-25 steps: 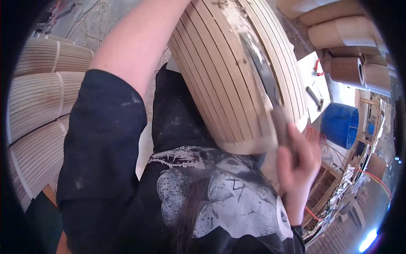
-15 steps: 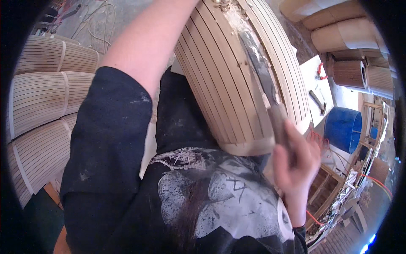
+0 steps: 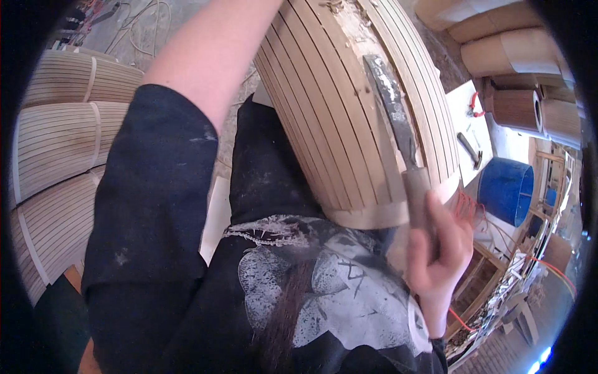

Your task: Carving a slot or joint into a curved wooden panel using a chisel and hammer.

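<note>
A curved wooden panel of narrow slats [image 3: 324,118] lies in front of me, with dark lines between the slats. Along its upper right runs a rough, pale strip [image 3: 366,41], with curled wood shavings [image 3: 339,7] at its far end. My right hand [image 3: 441,246] is closed round the wooden handle of a chisel [image 3: 393,106]. The chisel's flat, worn blade lies low over the strip and points away from me. My left forearm [image 3: 212,53] reaches over the panel's left side and out through the top edge, so the left hand is hidden.
Strapped, curved slatted panels [image 3: 56,140] are stacked at left. On the right, a white board [image 3: 458,103] carries a hammer [image 3: 468,151] and red-handled pliers [image 3: 475,106]. A blue barrel [image 3: 501,190] stands nearer. Large tan rolls [image 3: 514,47] lie far right.
The chisel and my right hand have moved slightly back toward me and to the right. The left arm has shifted a little left.
</note>
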A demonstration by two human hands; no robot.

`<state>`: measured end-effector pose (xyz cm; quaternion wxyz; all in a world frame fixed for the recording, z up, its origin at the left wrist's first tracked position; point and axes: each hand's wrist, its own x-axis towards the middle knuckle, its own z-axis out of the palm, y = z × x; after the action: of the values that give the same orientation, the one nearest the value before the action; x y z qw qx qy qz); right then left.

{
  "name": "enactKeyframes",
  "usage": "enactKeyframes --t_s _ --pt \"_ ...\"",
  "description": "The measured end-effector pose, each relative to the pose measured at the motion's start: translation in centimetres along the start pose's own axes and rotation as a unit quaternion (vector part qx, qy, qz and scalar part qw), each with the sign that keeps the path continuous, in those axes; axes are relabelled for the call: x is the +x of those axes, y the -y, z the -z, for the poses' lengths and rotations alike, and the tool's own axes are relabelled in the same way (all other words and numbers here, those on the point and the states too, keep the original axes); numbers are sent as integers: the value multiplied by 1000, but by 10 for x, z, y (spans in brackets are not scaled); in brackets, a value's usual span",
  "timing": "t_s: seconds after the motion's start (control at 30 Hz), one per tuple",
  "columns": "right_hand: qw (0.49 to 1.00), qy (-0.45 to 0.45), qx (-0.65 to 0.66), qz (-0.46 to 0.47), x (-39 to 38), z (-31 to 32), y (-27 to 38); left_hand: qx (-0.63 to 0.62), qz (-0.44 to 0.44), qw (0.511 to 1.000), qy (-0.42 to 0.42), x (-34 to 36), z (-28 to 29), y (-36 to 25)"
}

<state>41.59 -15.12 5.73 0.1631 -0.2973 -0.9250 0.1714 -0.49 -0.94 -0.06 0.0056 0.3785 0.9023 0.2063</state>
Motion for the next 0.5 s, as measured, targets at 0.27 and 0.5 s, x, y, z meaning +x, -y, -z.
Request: enactKeyframes --t_s 0.27,0.5 --pt "999 35 -32 -1 15 3 2 -8 1 999 32 3 -1 3" --pt "999 36 -32 -25 10 3 6 -1 22 996 87 -6 13 -5"
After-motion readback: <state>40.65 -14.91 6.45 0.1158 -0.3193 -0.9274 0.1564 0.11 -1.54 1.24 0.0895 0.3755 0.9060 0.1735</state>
